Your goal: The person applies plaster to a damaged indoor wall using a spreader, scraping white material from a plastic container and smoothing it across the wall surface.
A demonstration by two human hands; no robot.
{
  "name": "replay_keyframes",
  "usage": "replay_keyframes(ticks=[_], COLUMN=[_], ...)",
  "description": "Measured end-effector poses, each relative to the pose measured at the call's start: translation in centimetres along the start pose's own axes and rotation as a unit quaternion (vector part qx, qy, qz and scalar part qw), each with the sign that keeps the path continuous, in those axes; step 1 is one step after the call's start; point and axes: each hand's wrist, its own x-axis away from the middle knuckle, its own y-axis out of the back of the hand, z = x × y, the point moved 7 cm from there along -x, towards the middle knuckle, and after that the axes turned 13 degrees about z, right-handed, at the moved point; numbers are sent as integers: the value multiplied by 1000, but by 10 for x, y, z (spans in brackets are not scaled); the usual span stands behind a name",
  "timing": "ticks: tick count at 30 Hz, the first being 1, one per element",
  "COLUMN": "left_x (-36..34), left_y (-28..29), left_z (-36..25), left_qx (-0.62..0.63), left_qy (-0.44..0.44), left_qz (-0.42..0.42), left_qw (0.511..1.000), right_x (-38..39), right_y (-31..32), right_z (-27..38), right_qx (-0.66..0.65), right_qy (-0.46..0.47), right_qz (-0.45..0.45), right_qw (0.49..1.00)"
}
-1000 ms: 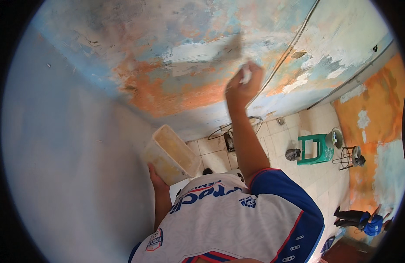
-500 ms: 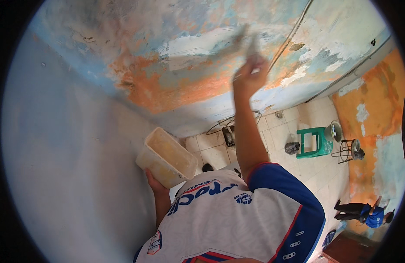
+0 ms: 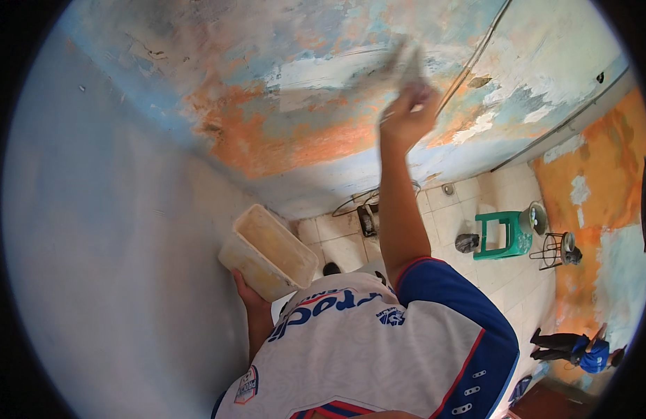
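My left hand holds an off-white rectangular plastic tub from below, its open top tilted up. Smears of a pale material coat the tub's inside. In front of the wall my right hand is raised, its fingers closed on a putty knife, smeared by motion. The blade lies against or very near the patchy wall, where blue, orange and grey paint show. Beside the blade is a white filler patch; I cannot tell whether the blade touches it.
A cable runs down the wall to my right. On the tiled floor stand a green plastic stool, a bucket, a black metal stand and a dark bundle. A co-worker stands by the orange wall.
My right hand and the putty knife stay at nearly the same spot on the wall, still blurred. The whole view has shifted slightly. The tub stays in my left hand.
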Motion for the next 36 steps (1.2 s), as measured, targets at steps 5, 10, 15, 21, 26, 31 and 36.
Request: replay_keyframes(ticks=[5, 10, 15, 21, 26, 31, 36], left_x=[-6, -3, 8, 11, 5, 17, 8], left_y=[6, 20, 24, 25, 13, 21, 13], left_z=[14, 16, 13, 14, 5, 11, 9], left_qx=[27, 2, 1, 62, 30, 16, 24], left_qy=[33, 2, 21, 27, -11, 21, 23], left_qz=[3, 9, -12, -9, -15, -38, -8], left_qw=[999, 1000, 1000, 998, 999, 999, 999], right_x=[48, 98, 0, 115, 76, -23, 104], right_y=[-75, -83, -7, -118, -60, 7, -111], right_z=[39, 66, -5, 93, 52, -16, 80], right_qx=[145, -13, 7, 83, 10, 9, -42], right_qy=[231, 237, 60, 245, 232, 24, 173], right_qz=[40, 228, 6, 262, 154, -24, 309], right_qw=[961, 944, 998, 930, 960, 999, 934])
